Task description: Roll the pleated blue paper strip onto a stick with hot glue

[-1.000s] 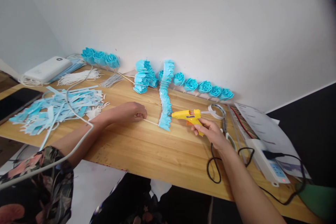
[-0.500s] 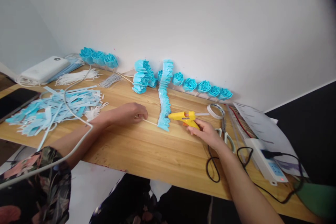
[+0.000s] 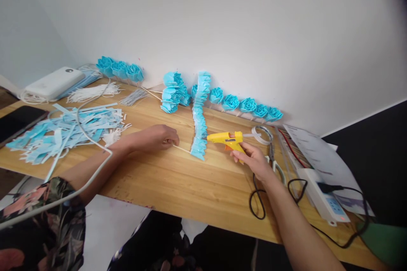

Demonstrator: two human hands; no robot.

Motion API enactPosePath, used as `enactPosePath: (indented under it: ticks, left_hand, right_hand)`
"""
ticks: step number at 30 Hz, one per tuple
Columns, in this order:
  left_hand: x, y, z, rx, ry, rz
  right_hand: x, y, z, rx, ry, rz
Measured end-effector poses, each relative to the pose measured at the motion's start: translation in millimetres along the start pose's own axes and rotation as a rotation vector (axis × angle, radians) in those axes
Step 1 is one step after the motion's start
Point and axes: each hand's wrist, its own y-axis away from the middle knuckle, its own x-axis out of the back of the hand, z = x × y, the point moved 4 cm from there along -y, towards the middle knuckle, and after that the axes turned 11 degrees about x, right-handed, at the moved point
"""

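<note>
My right hand (image 3: 252, 159) is wrapped round the grip of a yellow hot glue gun (image 3: 227, 138), a clear glue stick poking from its back. The gun's nozzle points left and sits at the right edge of a long pleated light-blue strip (image 3: 199, 120), close to its near end. Between the fingertips of my left hand (image 3: 159, 136) is a thin wooden stick (image 3: 182, 148). The stick's far end meets the strip's lower left edge. From the table the strip runs back, and its far end reaches up in front of the wall.
Blue flowers on sticks (image 3: 247, 104) line the wall, with a bunch of blue pleated pieces (image 3: 171, 93) left of the strip. Blue scraps (image 3: 73, 131) and a phone (image 3: 20, 123) lie left. Tape (image 3: 262, 134), scissors (image 3: 276, 168), a power strip (image 3: 324, 199) and a looping black cord are right.
The glue gun and my right hand have shifted slightly right and up, away from the strip's near end. My left hand and the stick have stayed put.
</note>
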Motion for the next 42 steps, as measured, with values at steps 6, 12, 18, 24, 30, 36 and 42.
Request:
enactPosePath:
  ticks: [6, 12, 18, 24, 30, 36, 42]
  left_hand:
    - [1.7, 0.8, 1.1, -0.013, 0.003, -0.002]
    - [2.9, 0.7, 1.9, 0.037, 0.014, -0.011]
    - [1.7, 0.9, 0.2, 0.005, 0.007, 0.001]
    - [2.5, 1.3, 1.0, 0.004, 0.005, -0.009]
    - [2.7, 1.0, 1.4, 0.019, 0.012, -0.021]
    - [2.9, 0.7, 1.6, 0.033, 0.012, -0.017]
    - [2.4, 1.3, 1.2, 0.015, -0.002, -0.011]
  right_hand:
    - [-5.2, -0.6, 1.4, -0.002, 0.063, -0.134]
    - [-4.0, -1.3, 5.4, 0.004, 0.161, -0.131]
    - [-0.3, -1.5, 10.7, 0.030, 0.148, -0.029]
    - [2.2, 0.7, 6.8, -0.017, 0.065, 0.036]
    - [-3.3, -0.2, 14.3, 0.021, 0.112, -0.067]
    - [-2.5, -0.5, 19.9, 0.028, 0.143, -0.079]
    - [1.1, -0.4, 9.4, -0.003, 0.086, 0.022]
